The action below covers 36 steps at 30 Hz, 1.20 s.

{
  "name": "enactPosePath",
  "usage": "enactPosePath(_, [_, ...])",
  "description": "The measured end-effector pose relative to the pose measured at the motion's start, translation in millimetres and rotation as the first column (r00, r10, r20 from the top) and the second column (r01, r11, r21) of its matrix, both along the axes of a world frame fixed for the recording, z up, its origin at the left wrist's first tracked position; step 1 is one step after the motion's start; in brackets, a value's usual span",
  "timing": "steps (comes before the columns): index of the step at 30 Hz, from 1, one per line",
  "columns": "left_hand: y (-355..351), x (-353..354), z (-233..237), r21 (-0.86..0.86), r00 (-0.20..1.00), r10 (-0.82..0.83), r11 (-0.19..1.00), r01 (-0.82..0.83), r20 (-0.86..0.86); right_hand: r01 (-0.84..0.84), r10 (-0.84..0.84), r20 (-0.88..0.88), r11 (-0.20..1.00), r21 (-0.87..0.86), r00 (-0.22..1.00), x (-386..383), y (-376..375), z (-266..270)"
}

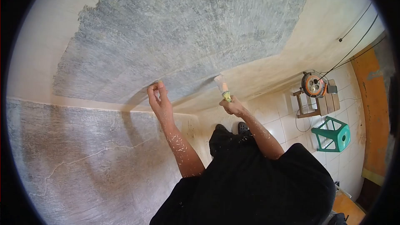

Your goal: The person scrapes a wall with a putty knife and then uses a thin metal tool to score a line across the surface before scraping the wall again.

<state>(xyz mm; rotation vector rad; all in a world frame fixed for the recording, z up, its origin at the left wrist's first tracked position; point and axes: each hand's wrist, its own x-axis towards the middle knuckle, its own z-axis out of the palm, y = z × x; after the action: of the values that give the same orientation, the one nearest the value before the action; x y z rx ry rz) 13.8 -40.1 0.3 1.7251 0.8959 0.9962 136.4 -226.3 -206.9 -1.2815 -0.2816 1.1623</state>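
Note:
My right hand [233,106] is closed around the yellow-green handle of a scraper [226,95]. The scraper's blade points up and touches or nearly touches the wall at the lower border of a large grey patch [187,29]. My left hand [160,100] is up against the wall at the patch's lower edge, thumb and fingers pinched together. Whether a bit of the pale coating [250,73] is between those fingertips I cannot make out. Pale flakes are stuck to both forearms.
A cable reel [313,85] sits on a small wooden stool [325,104] at the right, with cords running up the wall. Beside it lies a green plastic stool [335,135], on white floor tiles [273,130]. The adjoining wall [83,154] is grey with a pale crack line.

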Motion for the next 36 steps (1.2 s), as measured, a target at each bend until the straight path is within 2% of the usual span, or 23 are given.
enactPosePath(2, [-3, -2, -3, -0.011, 1.0, 0.008, 1.0, -0.008, 0.001, 0.0, 0.001, -0.032, 1.0, 0.02, 0.999, -3, -1, -2])
enactPosePath(5, [-1, 1, 0, -0.007, 1.0, 0.005, 1.0, -0.005, 0.013, 0.014, -0.009, 0.051, 0.996, -0.094, 0.999, -3, -3, -21])
enactPosePath(8, [-2, 0, -3, 0.01, 1.0, 0.015, 1.0, -0.015, 0.009, 0.063, -0.072, 0.145, 0.996, 0.064, 0.987, 11, 14, 36])
enactPosePath(11, [-3, -1, 0, 0.027, 1.0, 0.015, 1.0, -0.014, -0.026, 0.054, -0.063, 0.209, 0.997, 0.051, 0.976, 10, 17, 20])
enactPosePath(14, [-5, 1, 4, -0.013, 1.0, 0.03, 0.999, -0.03, -0.006, -0.02, 0.025, 0.042, 0.994, -0.105, 0.999, -2, -2, -31])
enactPosePath(17, [-4, 0, -3, -0.012, 1.0, 0.02, 1.0, -0.02, -0.009, -0.037, 0.037, 0.097, 0.999, 0.002, 0.995, 3, 2, 6])
enactPosePath(20, [-6, 0, 3, -0.03, 1.0, 0.026, 0.999, -0.026, 0.003, -0.007, 0.013, 0.071, 0.997, -0.078, 0.997, 3, -1, -6])
enactPosePath(23, [-4, 5, 1, -0.004, 0.999, 0.036, 0.999, -0.036, 0.011, -0.01, 0.017, 0.089, 0.997, -0.076, 0.996, 3, 0, 12])
enactPosePath(24, [-3, 4, -1, 0.007, 0.999, 0.037, 0.999, -0.037, 0.0, -0.07, 0.069, 0.056, 0.998, 0.008, 0.996, 2, 0, 24])
enactPosePath(28, [-2, 0, -3, 0.011, 0.999, 0.041, 0.999, -0.041, -0.027, -0.011, 0.014, 0.067, 0.999, -0.043, 0.998, 2, -2, 3])
enactPosePath(31, [-4, 3, -1, -0.037, 0.999, 0.03, 0.999, -0.03, 0.012, -0.027, 0.029, 0.138, 0.999, -0.021, 0.99, 5, 6, 11])
enactPosePath(34, [-2, 2, -4, 0.019, 0.999, 0.037, 0.999, -0.037, 0.005, -0.031, 0.029, 0.026, 0.997, 0.064, 0.999, 9, 5, 16])
enactPosePath(36, [-9, 2, 2, -0.026, 0.999, 0.038, 0.999, -0.038, 0.008, -0.035, 0.036, 0.031, 0.999, -0.01, 0.999, 0, -4, 11])
